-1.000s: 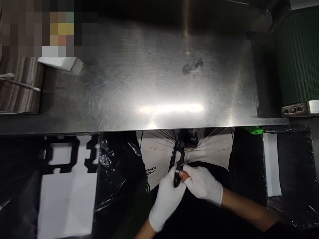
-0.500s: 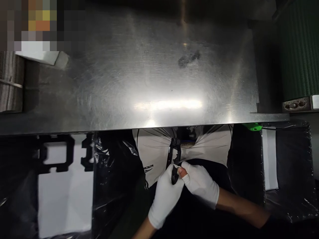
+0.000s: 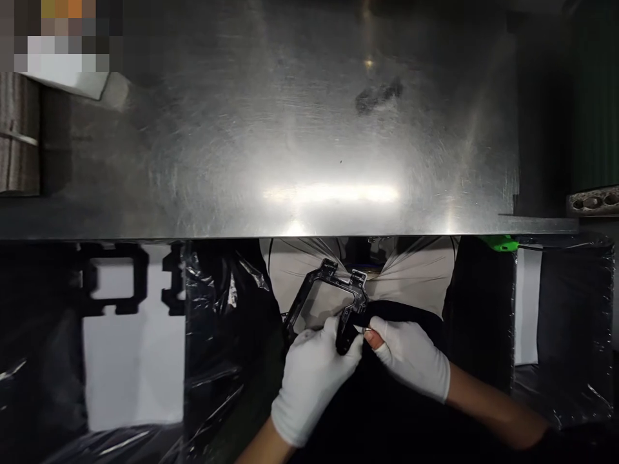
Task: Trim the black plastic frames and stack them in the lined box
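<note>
Head view: steel table (image 3: 193,161) above black frame (image 3: 333,290)

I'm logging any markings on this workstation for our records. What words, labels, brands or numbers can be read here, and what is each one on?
No text can be read in this view.
Black frame part, held in the left hand and right hand: no marking visible.
White garment behind it: any print is hidden by the frame and hand.
Steel table: only a dark smudge, no lettering.
Top left corner: pixelated, unreadable.
</note>
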`<action>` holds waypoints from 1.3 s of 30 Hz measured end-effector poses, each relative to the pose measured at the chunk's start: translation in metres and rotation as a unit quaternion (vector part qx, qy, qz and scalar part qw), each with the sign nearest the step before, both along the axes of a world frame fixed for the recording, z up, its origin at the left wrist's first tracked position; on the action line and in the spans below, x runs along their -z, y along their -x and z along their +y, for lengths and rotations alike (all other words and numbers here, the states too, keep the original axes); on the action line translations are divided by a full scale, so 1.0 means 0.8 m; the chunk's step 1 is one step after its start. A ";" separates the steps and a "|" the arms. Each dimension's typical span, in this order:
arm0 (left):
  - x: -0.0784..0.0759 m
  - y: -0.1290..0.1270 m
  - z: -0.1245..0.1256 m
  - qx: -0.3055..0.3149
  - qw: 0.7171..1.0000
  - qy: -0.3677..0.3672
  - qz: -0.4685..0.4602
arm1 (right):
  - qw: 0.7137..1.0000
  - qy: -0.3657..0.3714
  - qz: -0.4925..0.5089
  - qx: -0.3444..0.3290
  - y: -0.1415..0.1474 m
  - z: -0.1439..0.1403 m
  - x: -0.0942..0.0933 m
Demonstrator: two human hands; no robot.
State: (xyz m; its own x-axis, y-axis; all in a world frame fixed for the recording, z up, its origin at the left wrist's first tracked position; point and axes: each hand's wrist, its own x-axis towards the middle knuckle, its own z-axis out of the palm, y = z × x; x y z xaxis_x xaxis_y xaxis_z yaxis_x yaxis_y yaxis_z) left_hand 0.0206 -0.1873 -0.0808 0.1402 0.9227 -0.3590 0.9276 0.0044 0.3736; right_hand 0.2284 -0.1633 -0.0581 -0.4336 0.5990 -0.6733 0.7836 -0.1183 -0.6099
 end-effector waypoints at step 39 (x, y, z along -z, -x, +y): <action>-0.001 -0.014 0.002 0.027 0.988 -0.132 0.082 | 0.993 0.052 -0.105 -0.014 0.034 0.010 -0.019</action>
State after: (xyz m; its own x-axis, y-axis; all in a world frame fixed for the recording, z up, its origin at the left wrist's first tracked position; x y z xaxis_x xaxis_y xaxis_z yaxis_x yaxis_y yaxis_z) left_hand 0.0321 -0.1861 -0.0797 0.1525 0.9798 -0.1296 0.9717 -0.1247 0.2008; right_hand 0.2015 -0.1551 -0.0428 -0.2924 0.5108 -0.8084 0.8961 -0.1490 -0.4182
